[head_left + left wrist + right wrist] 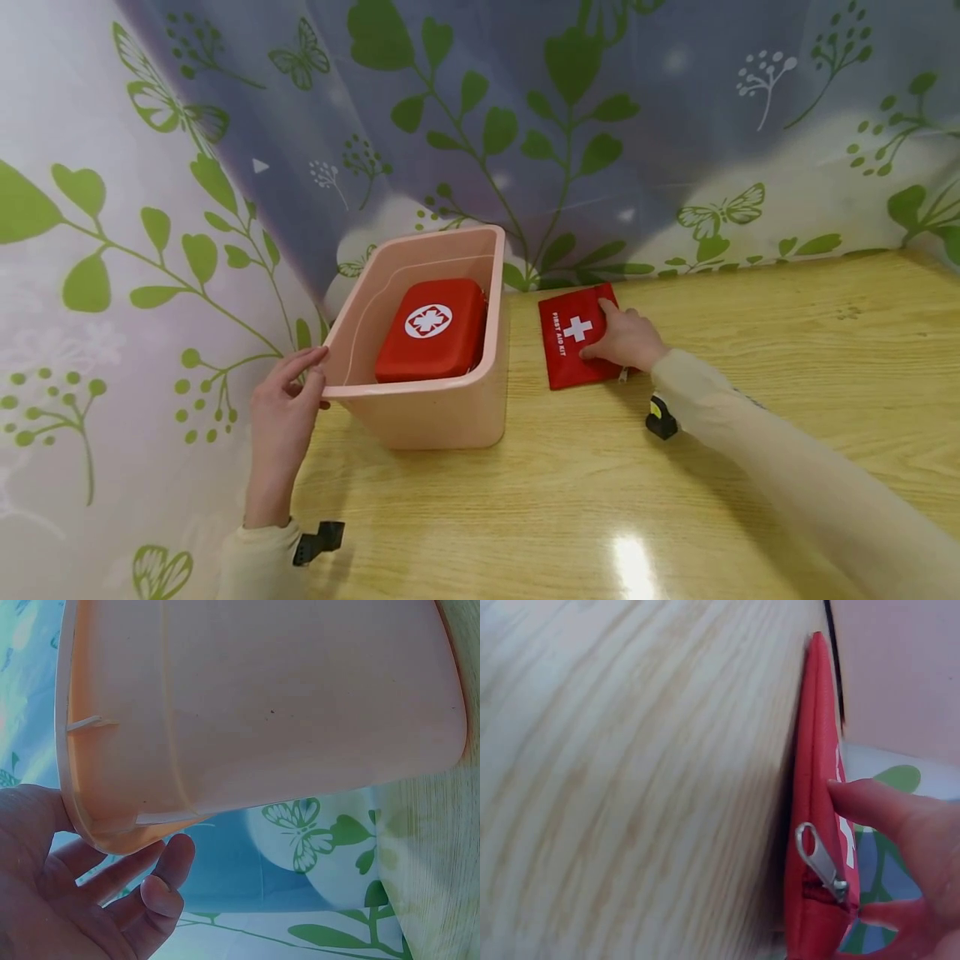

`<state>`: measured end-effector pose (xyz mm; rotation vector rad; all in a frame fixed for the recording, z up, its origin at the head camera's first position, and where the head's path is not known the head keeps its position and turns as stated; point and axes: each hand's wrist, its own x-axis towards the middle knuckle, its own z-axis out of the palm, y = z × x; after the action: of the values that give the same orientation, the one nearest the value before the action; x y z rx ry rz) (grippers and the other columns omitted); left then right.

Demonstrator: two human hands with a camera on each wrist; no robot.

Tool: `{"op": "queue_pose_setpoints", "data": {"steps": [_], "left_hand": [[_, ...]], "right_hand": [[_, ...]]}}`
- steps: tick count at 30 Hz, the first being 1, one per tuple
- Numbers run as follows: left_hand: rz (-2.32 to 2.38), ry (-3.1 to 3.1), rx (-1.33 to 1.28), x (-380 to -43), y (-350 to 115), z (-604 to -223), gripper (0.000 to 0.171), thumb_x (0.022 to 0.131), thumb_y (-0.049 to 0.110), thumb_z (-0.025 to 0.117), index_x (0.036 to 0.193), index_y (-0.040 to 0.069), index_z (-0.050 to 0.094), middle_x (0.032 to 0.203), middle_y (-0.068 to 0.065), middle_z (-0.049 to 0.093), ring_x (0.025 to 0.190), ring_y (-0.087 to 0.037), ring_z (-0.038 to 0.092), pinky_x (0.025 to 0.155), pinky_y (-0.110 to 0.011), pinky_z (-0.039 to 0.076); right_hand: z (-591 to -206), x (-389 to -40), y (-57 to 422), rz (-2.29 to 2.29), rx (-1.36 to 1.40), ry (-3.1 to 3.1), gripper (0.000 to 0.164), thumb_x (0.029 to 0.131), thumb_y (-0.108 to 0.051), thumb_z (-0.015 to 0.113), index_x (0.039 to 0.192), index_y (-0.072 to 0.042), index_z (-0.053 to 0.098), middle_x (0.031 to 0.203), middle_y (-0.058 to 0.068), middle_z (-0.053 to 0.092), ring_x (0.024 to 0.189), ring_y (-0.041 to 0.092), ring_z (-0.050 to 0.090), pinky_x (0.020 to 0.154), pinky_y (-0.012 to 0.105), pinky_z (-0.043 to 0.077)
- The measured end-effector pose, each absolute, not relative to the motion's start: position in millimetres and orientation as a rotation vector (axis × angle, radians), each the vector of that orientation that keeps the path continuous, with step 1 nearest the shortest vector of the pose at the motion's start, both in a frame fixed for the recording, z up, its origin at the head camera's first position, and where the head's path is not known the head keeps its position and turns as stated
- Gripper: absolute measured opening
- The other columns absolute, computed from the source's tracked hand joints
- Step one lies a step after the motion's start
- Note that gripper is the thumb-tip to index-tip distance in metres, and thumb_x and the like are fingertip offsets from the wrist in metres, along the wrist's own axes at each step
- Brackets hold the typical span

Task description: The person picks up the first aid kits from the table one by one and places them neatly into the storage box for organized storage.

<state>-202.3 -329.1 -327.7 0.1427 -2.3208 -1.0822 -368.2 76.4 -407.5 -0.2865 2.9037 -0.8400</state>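
In the head view, a pink plastic bin (420, 417) stands on the table with a red hard-looking case (457, 333) inside, marked with a white emblem. My left hand (285, 408) holds the bin's near-left rim corner. The left wrist view shows the bin's outer wall (300, 712), with the left hand (97, 892) at its rim. Right of the bin lies a flat red first aid pouch (562, 367) with a white cross. My right hand (630, 337) grips its right part from above, thumb and fingers apart on it. A metal zipper pull (821, 859) hangs at the pouch's edge.
The light wood table (525, 517) runs under everything. Behind it hangs a leaf-patterned cloth (525, 167), close to the bin's far side. More patterned cloth (112, 333) rises along the left, near my left hand. Black wrist devices sit on both sleeves.
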Motion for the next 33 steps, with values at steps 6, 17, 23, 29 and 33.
{"op": "queue_pose_setpoints", "data": {"steps": [6,17,23,29,33], "left_hand": [[-1.078,-2.306,0.131,-203.4,-329.6,-328.0,0.029,0.098,0.018,0.056,0.121,0.009,0.072,0.125,-0.004,0.063,0.059,-0.019,0.060,0.053,-0.016,0.048],[-1.090,-2.306,0.133,-202.7,-327.5,-327.7,0.029,0.097,0.017,0.057,0.121,0.008,0.072,0.125,-0.005,0.063,0.059,-0.021,0.059,0.054,-0.018,0.050],[-1.096,-2.303,0.135,-202.3,-327.1,-327.6,0.029,0.097,0.016,0.057,0.121,0.008,0.072,0.125,-0.005,0.063,0.059,-0.019,0.059,0.055,-0.016,0.050],[-1.119,-2.285,0.138,-203.1,-327.8,-327.3,0.029,0.097,0.015,0.057,0.121,0.008,0.072,0.125,-0.005,0.063,0.058,-0.012,0.057,0.055,-0.016,0.050],[-1.117,-2.282,0.135,-203.1,-327.9,-327.6,0.029,0.096,0.014,0.057,0.120,0.008,0.072,0.125,-0.006,0.063,0.059,-0.014,0.059,0.055,-0.017,0.051]], "right_hand": [[-404.7,-365.6,85.2,-0.946,-0.318,2.886,0.091,0.082,-0.026,0.076,0.151,0.006,0.025,0.132,0.031,0.050,0.116,0.044,0.049,0.099,0.056,0.040],[-406.3,-362.4,97.8,-1.133,-0.353,2.845,0.079,0.086,-0.015,0.069,0.150,0.006,0.028,0.138,0.031,0.044,0.116,0.044,0.049,0.099,0.056,0.041],[-407.3,-358.4,108.6,-1.299,-0.348,2.735,0.070,0.090,-0.008,0.061,0.150,0.007,0.029,0.140,0.032,0.042,0.109,0.039,0.054,0.092,0.048,0.049],[-409.0,-353.3,114.3,-1.546,-0.280,2.508,0.069,0.091,-0.002,0.057,0.152,0.005,0.025,0.133,0.035,0.047,0.096,0.035,0.062,0.074,0.032,0.055],[-411.3,-348.5,116.7,-1.628,-0.247,2.439,0.069,0.092,-0.003,0.056,0.153,0.003,0.025,0.131,0.034,0.048,0.103,0.036,0.057,0.079,0.030,0.053]]}}
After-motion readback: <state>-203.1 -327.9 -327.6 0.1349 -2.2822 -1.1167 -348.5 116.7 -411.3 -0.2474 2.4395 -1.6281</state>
